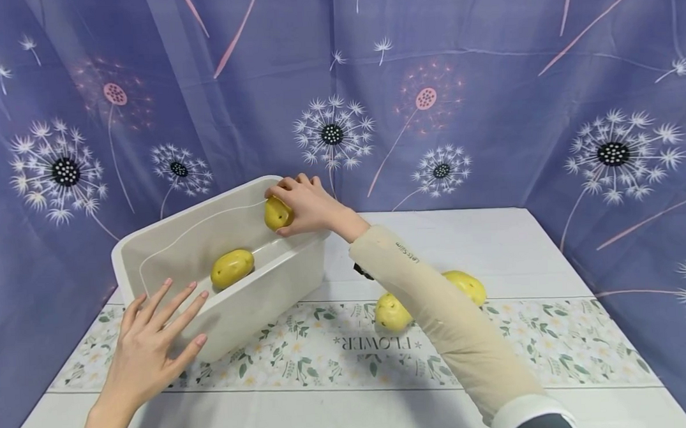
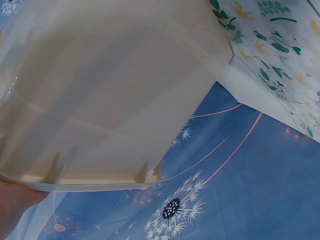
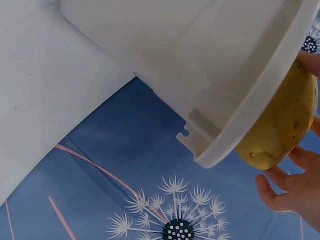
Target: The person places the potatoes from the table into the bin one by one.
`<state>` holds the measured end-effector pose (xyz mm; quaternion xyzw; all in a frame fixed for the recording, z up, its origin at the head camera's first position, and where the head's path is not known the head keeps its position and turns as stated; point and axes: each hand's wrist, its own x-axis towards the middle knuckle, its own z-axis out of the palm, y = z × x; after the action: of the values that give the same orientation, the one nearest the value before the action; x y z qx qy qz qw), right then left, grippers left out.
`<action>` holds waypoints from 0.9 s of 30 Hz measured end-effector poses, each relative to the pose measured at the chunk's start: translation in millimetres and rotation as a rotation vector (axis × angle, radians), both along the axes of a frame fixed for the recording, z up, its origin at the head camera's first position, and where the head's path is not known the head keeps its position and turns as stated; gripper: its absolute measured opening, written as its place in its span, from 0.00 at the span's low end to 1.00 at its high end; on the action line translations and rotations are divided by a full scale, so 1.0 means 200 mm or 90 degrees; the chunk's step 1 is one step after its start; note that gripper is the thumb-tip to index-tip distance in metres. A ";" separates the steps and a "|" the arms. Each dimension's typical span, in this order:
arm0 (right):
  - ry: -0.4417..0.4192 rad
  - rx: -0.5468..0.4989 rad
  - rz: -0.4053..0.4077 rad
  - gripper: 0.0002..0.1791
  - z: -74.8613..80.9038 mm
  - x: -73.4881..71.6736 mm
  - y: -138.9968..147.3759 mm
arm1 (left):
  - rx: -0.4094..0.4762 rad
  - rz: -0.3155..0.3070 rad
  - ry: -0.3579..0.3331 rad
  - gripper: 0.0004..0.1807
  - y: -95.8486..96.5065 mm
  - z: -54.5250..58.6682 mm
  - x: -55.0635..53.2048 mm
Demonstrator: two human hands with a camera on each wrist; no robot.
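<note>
The right hand (image 1: 310, 206) grips a yellow potato (image 1: 278, 215) at the right end of a white plastic bin (image 1: 266, 303), not yet released. The left hand (image 1: 144, 350), fingers spread, is at the near rim; contact is unclear. A second potato (image 1: 232, 268) already lies inside; a third potato (image 1: 392, 312) and fourth potato (image 1: 465, 286), partly sleeve-hidden, remain outside on the surface (image 1: 282, 411).
</note>
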<state>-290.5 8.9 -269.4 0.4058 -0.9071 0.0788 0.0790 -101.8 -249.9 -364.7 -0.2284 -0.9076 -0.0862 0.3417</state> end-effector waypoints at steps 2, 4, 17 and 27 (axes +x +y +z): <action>-0.001 0.002 0.003 0.34 0.00 0.00 -0.01 | 0.000 0.000 0.000 0.33 0.00 0.00 0.00; -0.003 0.005 0.004 0.34 -0.01 -0.01 -0.02 | 0.000 0.000 0.000 0.33 0.00 0.00 0.00; 0.062 -0.036 0.043 0.18 0.03 0.00 -0.06 | 0.000 0.003 -0.006 0.33 0.00 0.00 0.00; 0.100 -0.047 0.037 0.18 0.02 0.04 0.03 | 0.005 -0.009 0.010 0.32 0.00 0.00 0.00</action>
<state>-283.4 14.7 -266.1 0.4340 -0.8824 0.0821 0.1621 -102.8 -250.8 -364.2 -0.2344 -0.9026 -0.0907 0.3495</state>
